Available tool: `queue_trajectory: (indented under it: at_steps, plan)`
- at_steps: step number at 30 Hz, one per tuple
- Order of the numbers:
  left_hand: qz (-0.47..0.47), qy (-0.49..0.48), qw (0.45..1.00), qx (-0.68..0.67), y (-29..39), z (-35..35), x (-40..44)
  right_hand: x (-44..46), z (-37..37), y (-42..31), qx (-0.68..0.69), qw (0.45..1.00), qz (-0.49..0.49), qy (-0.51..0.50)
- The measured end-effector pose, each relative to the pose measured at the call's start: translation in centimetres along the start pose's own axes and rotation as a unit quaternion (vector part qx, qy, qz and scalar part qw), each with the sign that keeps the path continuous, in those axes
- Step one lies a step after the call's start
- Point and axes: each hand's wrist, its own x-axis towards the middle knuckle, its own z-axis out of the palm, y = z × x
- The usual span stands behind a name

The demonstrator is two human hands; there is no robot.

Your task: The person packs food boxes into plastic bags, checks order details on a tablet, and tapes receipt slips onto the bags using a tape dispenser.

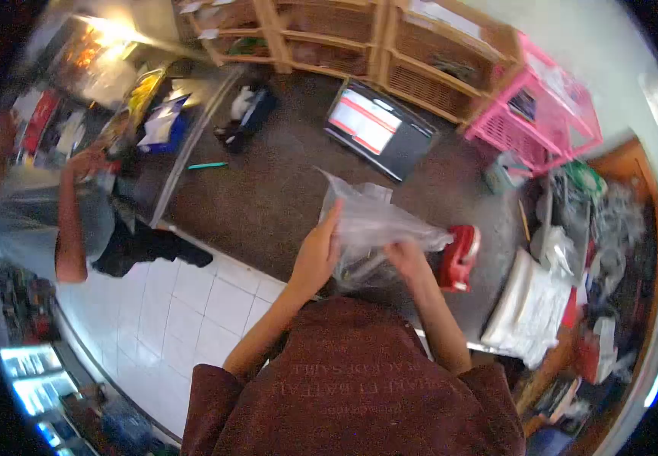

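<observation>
A clear plastic bag (378, 220) is spread between my two hands above the dark counter. My left hand (320, 247) is closed on the bag's left side, with the fingers partly hidden behind the film. On the lower right side, my right hand (407, 258) grips the bag, its fingers slightly blurred. The bag's narrow, gathered end points right, close to a red device (460, 257) that looks like a tape dispenser. I cannot tell whether the two touch. Whatever the bag may hold is not clear through the film.
On the counter (283, 182) are a tablet-like screen (371, 125), a teal pen (208, 165) and a stack of white plastic bags (523, 304). Wooden racks (321, 45) and a pink basket shelf (534, 114) stand behind. Another person's arm (70, 220) is at left.
</observation>
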Motion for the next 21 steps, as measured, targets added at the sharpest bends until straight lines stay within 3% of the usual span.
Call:
queue_trajectory:
  at_steps: [1, 2, 3, 4, 5, 7, 9, 12, 15, 18, 20, 21]
  plan:
    - [-0.06, 0.046, 0.996, -0.042, -0.7, -1.2, -1.0, 2.8, 0.9, 3.7, -0.272, 0.956, -0.105, 0.045]
    - [-0.12, 0.098, 0.985, -0.079, -2.0, -2.5, -2.2, 5.4, 2.2, 5.4, -0.51, 0.827, -0.216, 0.093]
    - [-0.174, 0.155, 0.965, -0.116, -3.5, -4.0, -3.7, 7.1, 3.4, 4.8, -0.401, 0.896, -0.164, 0.095]
    - [-0.149, 0.174, 0.971, -0.069, -6.1, -5.2, -5.5, 8.5, 4.7, 3.8, -0.29, 0.947, -0.104, 0.089]
    - [-0.195, 0.191, 0.959, -0.08, -7.5, -6.4, -6.9, 9.8, 6.5, 2.3, -0.179, 0.98, -0.038, 0.076]
    - [-0.281, 0.21, 0.929, -0.118, -9.8, -7.8, -9.1, 8.4, 11.0, -3.9, -0.408, 0.898, -0.166, 0.009]
    - [-0.32, 0.178, 0.911, -0.19, -14.8, -9.0, -11.2, 8.1, 13.6, -7.0, -0.433, 0.856, -0.258, -0.116]
    - [-0.361, 0.148, 0.864, -0.317, -17.9, -12.7, -11.8, 7.6, 20.5, -21.7, -0.475, 0.835, -0.001, -0.278]
    - [-0.361, 0.115, 0.832, -0.406, -21.3, -16.1, -12.4, 10.2, 28.2, -24.0, -0.379, 0.823, -0.233, -0.353]
    - [-0.342, 0.108, 0.837, -0.414, -21.9, -19.9, -12.2, 13.1, 35.2, -25.8, -0.278, 0.844, -0.267, -0.372]
    - [-0.359, 0.114, 0.829, -0.413, -21.7, -22.1, -11.8, 15.0, 38.4, -25.2, -0.258, 0.846, -0.326, -0.334]
    - [-0.345, 0.098, 0.881, -0.309, -22.6, -22.6, -12.0, 15.9, 39.5, -25.2, -0.249, 0.845, -0.357, -0.312]
